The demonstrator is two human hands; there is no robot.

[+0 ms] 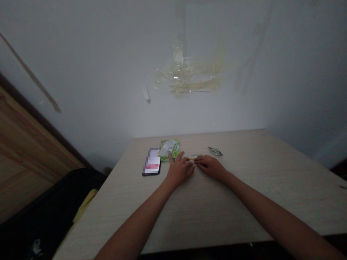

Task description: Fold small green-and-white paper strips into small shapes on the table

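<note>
A flat, narrow green-and-white wrapper (pixel 195 156), seemingly folded, lies on the table between my two hands. My left hand (pixel 179 170) presses its near fingers on the wrapper's left part, while other fingers stretch toward a stack of green printed packets (pixel 169 148). On the wrapper's right part, my right hand (pixel 211 167) has its fingers closed together, pinching it against the tabletop. Much of the wrapper is hidden under the fingers. A small folded piece of similar printed wrapper (pixel 215 151) lies apart, beyond my right hand.
A phone (pixel 152 162) with a lit screen lies left of the stack. The pale wooden table (pixel 217 216) meets a grey wall (pixel 108 65) with old tape (pixel 189 79). Dark fabric (pixel 54 202) and wooden boards (pixel 24 151) are at the left.
</note>
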